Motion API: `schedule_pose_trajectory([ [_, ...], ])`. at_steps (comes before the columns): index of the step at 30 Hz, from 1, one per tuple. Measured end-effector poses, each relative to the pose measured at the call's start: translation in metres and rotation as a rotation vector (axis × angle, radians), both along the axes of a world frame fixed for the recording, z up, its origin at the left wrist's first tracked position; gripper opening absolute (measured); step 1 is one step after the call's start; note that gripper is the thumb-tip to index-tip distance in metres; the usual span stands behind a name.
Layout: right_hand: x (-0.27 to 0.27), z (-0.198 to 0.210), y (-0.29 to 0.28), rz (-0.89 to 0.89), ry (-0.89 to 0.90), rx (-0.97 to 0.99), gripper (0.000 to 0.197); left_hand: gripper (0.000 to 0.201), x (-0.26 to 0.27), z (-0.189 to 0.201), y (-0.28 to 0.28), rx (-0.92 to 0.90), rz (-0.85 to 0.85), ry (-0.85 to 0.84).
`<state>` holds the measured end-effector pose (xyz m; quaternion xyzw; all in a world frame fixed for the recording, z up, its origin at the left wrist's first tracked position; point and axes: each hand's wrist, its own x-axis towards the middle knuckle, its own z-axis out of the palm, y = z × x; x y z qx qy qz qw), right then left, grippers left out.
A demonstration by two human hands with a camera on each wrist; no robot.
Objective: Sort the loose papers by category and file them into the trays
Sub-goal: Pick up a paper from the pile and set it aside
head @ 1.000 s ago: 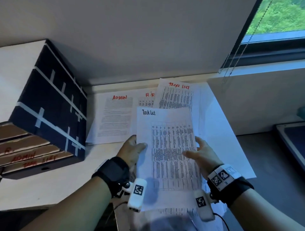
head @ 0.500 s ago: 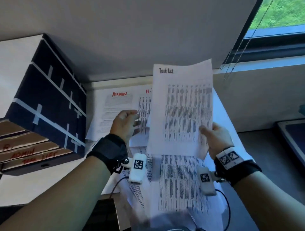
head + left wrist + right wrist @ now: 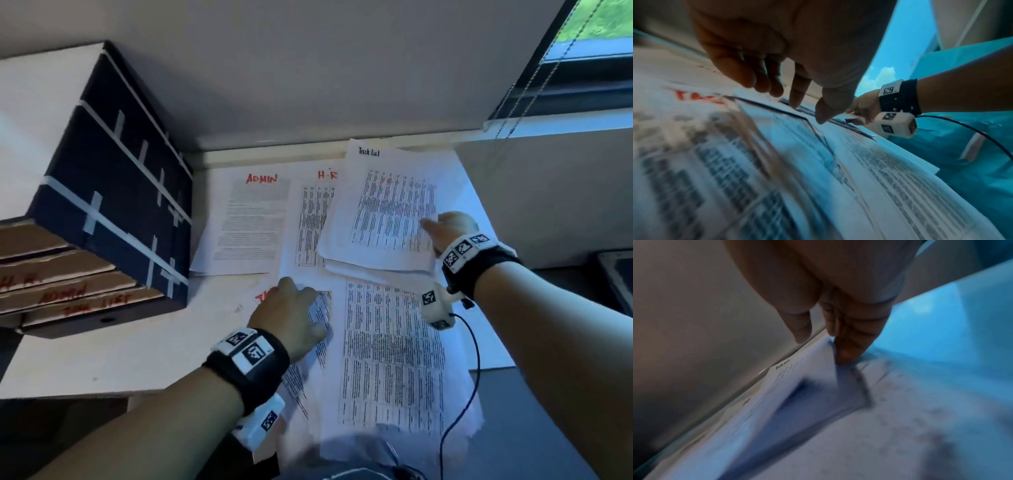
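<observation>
A printed sheet headed Task List [image 3: 387, 209] lies tilted on the back-right pile. My right hand [image 3: 436, 231] pinches its right edge, thumb on top; in the right wrist view the sheet [image 3: 797, 378] meets the fingers [image 3: 849, 345]. Beside it lie a sheet marked ADMIN [image 3: 250, 222] and one marked H.R [image 3: 310, 222]. My left hand [image 3: 294, 308] rests on the near loose pile [image 3: 390, 353]; its fingertips [image 3: 797, 99] touch a sheet with a red heading [image 3: 694, 97]. Stacked cardboard trays [image 3: 68, 294] labelled H.R, ADMIN and TASK LIST stand at the left.
A dark box with white tape [image 3: 109, 192] holds the trays and overhangs the white desk [image 3: 102, 359]. A wall and window ledge [image 3: 548, 123] close the back, with blind cords hanging. A black cable [image 3: 471, 377] trails over the papers. A dark object [image 3: 616, 281] sits at the right edge.
My right hand lifted the Task List sheet off the near pile and carried it back onto the far right pile. My left hand let go of it and dropped onto the near pile.
</observation>
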<state>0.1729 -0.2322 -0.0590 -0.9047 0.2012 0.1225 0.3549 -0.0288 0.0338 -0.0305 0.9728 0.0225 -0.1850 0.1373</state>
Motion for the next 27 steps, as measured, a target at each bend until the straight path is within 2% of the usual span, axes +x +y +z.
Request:
schedule_pose_trajectory([
  [1,-0.008,0.004,0.0,-0.006,-0.039,-0.026,0.052,0.054,0.002,0.0,-0.003,0.016,-0.035,-0.024],
  [3,-0.032,0.017,-0.005,-0.03,-0.122,-0.042,0.053,0.042,0.009,0.002,-0.008,-0.002,-0.075,0.016],
  [5,-0.064,0.024,-0.019,0.059,-0.132,-0.142,0.037,0.027,0.013,0.004,-0.013,-0.046,-0.043,0.069],
  [6,-0.084,0.023,-0.028,0.148,-0.101,-0.199,0.031,0.026,0.014,0.003,-0.015,-0.047,-0.015,0.071],
  [8,-0.127,0.016,-0.042,0.277,0.043,-0.274,0.045,0.032,0.015,-0.003,-0.018,-0.095,0.092,0.09],
  [10,-0.163,0.008,-0.047,0.289,0.158,-0.241,0.049,0.033,0.018,-0.009,-0.023,-0.205,0.236,0.124],
  [14,-0.18,-0.003,-0.045,0.228,0.147,-0.169,0.048,0.028,0.027,-0.017,-0.032,-0.503,0.439,0.244],
  [17,-0.176,-0.007,-0.05,0.121,0.181,-0.016,0.043,0.023,0.031,-0.014,-0.032,-0.608,0.485,0.422],
  [19,-0.176,-0.008,-0.055,0.011,0.201,0.183,0.042,0.03,0.035,-0.014,-0.029,-0.707,0.564,0.52],
  [21,-0.179,-0.007,-0.057,-0.09,0.258,0.42,0.041,0.029,0.037,-0.009,-0.028,-0.791,0.64,0.564],
  [24,-0.184,0.007,-0.061,-0.149,0.321,0.727,0.016,0.028,0.036,-0.01,-0.026,-0.924,0.662,0.662],
  [26,-0.188,0.016,-0.071,-0.118,0.331,0.757,0.002,0.018,0.029,-0.008,-0.031,-1.0,0.696,0.675],
  [27,-0.189,0.018,-0.079,-0.101,0.351,0.709,0.008,0.018,0.027,-0.01,-0.032,-1.015,0.725,0.666],
])
